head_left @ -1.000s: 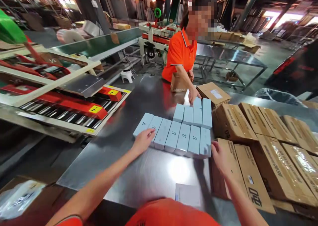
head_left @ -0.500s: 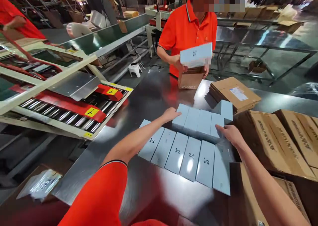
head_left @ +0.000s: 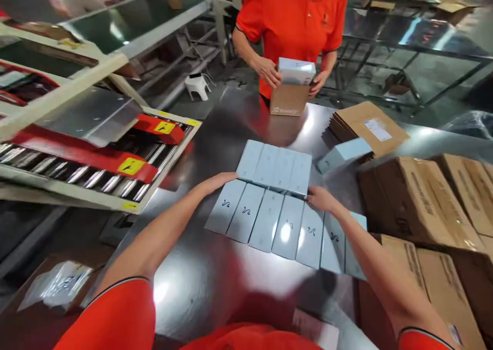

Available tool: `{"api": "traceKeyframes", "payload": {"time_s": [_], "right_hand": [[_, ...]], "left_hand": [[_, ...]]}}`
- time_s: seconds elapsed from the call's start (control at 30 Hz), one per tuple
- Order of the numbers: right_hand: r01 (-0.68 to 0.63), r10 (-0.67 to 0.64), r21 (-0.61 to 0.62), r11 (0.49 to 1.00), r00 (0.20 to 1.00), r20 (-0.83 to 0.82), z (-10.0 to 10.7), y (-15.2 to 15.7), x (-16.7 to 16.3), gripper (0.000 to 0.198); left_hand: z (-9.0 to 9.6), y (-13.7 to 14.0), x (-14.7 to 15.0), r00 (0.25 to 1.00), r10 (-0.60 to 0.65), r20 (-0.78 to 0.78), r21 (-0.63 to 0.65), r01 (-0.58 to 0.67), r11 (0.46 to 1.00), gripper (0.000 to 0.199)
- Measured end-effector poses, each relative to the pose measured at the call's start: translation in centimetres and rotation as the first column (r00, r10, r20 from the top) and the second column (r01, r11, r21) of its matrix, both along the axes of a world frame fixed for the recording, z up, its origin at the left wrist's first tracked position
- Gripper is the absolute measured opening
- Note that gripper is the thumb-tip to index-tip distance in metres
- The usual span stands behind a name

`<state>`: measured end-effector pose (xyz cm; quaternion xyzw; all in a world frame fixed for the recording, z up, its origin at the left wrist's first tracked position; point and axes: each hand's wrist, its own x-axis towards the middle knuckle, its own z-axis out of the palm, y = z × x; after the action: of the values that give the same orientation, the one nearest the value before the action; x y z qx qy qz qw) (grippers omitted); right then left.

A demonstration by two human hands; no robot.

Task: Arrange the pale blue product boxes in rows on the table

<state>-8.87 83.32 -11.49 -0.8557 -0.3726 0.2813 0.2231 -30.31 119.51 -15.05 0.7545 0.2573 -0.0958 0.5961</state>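
Two rows of flat pale-blue cardboard boxes on a shiny steel surface (head_left: 231, 119). Far row of four pale-blue boxes (head_left: 275, 166), lying side by side and touching. Near row of pale-blue boxes with a small dark squiggle mark (head_left: 277, 222), packed edge to edge just in front of the far row, its right end partly hidden under the right forearm.

Left hand (head_left: 215, 181) flat and open, fingers stretched, at the left end of the far row, fingertips touching or just beside the leftmost box there and lying over the top corner of the near row. Right hand (head_left: 321, 198) open too, palm down, at the right end of the far row where the two rows meet. Nothing gripped in either hand; both simply pressed against the ends of the far row.

One loose pale-blue box (head_left: 342, 154) lying askew, apart from the rows, leaning against a stack of flattened brown cardboard (head_left: 367, 127). Large brown corrugated cartons (head_left: 416, 201) crowded along the right side of the surface, just beside the near row.

Across the surface, a co-worker in an orange polo shirt (head_left: 296, 16), both hands around a pale-blue box (head_left: 296, 72) stood on end in the mouth of a small open brown carton (head_left: 289, 99). To the left, a roller conveyor with red guards and yellow labels (head_left: 96, 165). On the floor beyond, a small white stool (head_left: 197, 85).
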Motion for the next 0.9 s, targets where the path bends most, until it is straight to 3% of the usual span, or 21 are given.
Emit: {"api": "traceKeyframes", "payload": {"time_s": [0.07, 0.1, 0.17, 0.2, 0.27, 0.33, 0.4, 0.47, 0.53, 0.6, 0.73, 0.9], "right_hand": [[0.213, -0.220, 0.114, 0.970, 0.974, 0.054, 1.3, -3.5, 0.9, 0.040], [0.336, -0.354, 0.180, 0.925, 0.932, 0.079, 1.9, -5.9, 1.0, 0.045], [0.545, -0.574, 0.218, 0.810, 0.813, 0.096, 2.5, -11.2, -0.1, 0.062], [0.614, -0.633, 0.170, 0.771, 0.769, 0.092, 2.4, -13.7, -1.4, 0.074], [0.674, -0.676, 0.049, 0.737, 0.735, 0.055, 1.2, -17.4, -5.1, 0.098], [0.622, -0.623, 0.023, 0.782, 0.782, 0.009, -0.6, -19.1, -9.0, 0.111], [0.585, -0.586, 0.025, 0.810, 0.810, 0.020, -2.3, -19.0, -11.4, 0.112], [0.610, -0.611, 0.024, 0.792, 0.789, 0.066, -3.2, -17.8, -11.0, 0.104], [0.655, -0.655, 0.033, 0.755, 0.751, 0.087, -3.4, -16.3, -8.0, 0.099], [0.663, -0.664, 0.039, 0.747, 0.743, 0.082, -3.2, -14.4, -4.0, 0.098], [0.555, -0.558, 0.062, 0.830, 0.827, 0.068, -2.5, -10.1, 1.6, 0.099], [0.496, -0.498, 0.041, 0.867, 0.864, 0.070, -2.4, -6.4, 4.0, 0.095]], "left_hand": [[-0.9, 0.1, -1.0, 0.998, 0.068, 0.019, -0.041, -0.067, 0.997, 0.085], [-1.1, 0.1, -1.7, 0.995, 0.095, 0.035, -0.002, -0.095, 0.995, 0.092], [-1.0, -0.5, -3.4, 0.989, 0.115, 0.093, 0.215, -0.133, 0.967, 0.100], [-0.6, -1.3, -4.4, 0.988, 0.088, 0.126, 0.366, -0.128, 0.922, 0.101], [0.4, -4.2, -6.3, 0.979, -0.071, 0.189, 0.646, -0.070, 0.760, 0.098], [1.3, -8.6, -7.3, 0.912, -0.341, 0.227, 0.825, 0.007, 0.566, 0.089], [1.8, -13.5, -7.1, 0.767, -0.609, 0.202, 0.899, 0.102, 0.426, 0.085], [1.6, -17.9, -6.1, 0.630, -0.762, 0.147, 0.915, 0.206, 0.347, 0.089], [0.9, -20.9, -4.8, 0.559, -0.822, 0.106, 0.903, 0.292, 0.315, 0.092], [0.1, -22.3, -3.9, 0.542, -0.837, 0.070, 0.885, 0.353, 0.303, 0.089], [-0.8, -22.2, -4.0, 0.555, -0.831, 0.047, 0.877, 0.375, 0.300, 0.086], [-0.9, -21.4, -5.2, 0.574, -0.816, 0.066, 0.883, 0.347, 0.315, 0.084]]}}
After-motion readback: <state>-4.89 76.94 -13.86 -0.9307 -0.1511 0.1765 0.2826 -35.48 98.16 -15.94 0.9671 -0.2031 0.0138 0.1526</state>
